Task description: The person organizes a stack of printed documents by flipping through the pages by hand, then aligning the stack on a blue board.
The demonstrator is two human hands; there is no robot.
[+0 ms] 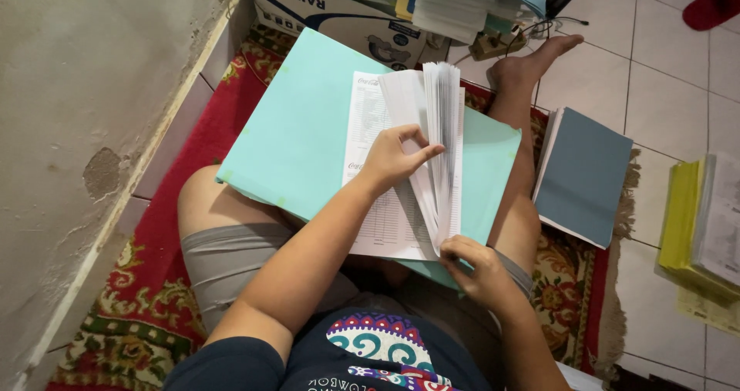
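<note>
On the turquoise folder (pixel 297 133) across the lap, the left hand (pixel 391 158) pinches upright sheets of the paper stack (pixel 432 121); the right hand (pixel 478 268) grips its near corner. Leafing seems underway; next, separating one sheet cleanly.

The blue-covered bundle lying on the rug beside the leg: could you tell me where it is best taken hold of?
Probably the blue-covered bundle is best gripped along its long right edge, from the tiled-floor side: that edge overhangs the rug and lies open, while the left edge sits close against the leg.
</note>
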